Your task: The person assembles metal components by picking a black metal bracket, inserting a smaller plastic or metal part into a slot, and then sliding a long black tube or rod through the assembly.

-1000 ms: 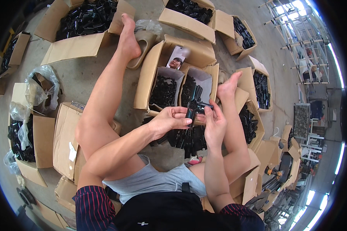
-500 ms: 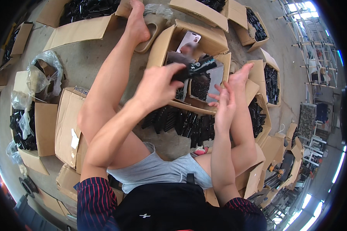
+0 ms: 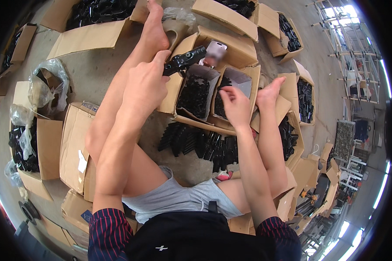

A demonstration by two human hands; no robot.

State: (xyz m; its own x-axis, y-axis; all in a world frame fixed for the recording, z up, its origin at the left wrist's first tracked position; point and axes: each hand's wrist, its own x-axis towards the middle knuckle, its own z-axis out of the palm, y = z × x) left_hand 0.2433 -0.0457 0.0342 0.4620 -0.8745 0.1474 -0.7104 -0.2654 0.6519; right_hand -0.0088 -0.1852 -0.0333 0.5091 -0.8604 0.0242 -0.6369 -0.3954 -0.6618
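Observation:
My left hand (image 3: pixel 146 82) is closed around a dark, elongated black part (image 3: pixel 187 60) with a round hole or pivot on its side, holding it up over the left edge of an open cardboard box (image 3: pixel 235 41). Two grey-lined compartments sit inside that box. Small black pieces (image 3: pixel 192 93) fill the left compartment. Over the right compartment (image 3: pixel 241 79), my right hand (image 3: pixel 236 106) has its thumb and fingertips pinched together. Whatever lies between them, if anything, is too small to make out. A phone (image 3: pixel 216 51) leans at the box's far side.
Black parts (image 3: pixel 217 145) lie in a row on the floor between my legs. Cardboard boxes of black parts stand around, such as one at the right (image 3: pixel 307 98) and one at the far left (image 3: pixel 102 13). Plastic bags (image 3: pixel 41 89) hang over another box. Metal racks (image 3: pixel 357 56) stand farther right.
My left hand has moved left with the black part, off the compartments. My right hand has shifted left over the right compartment, and its spread fingers have come together.

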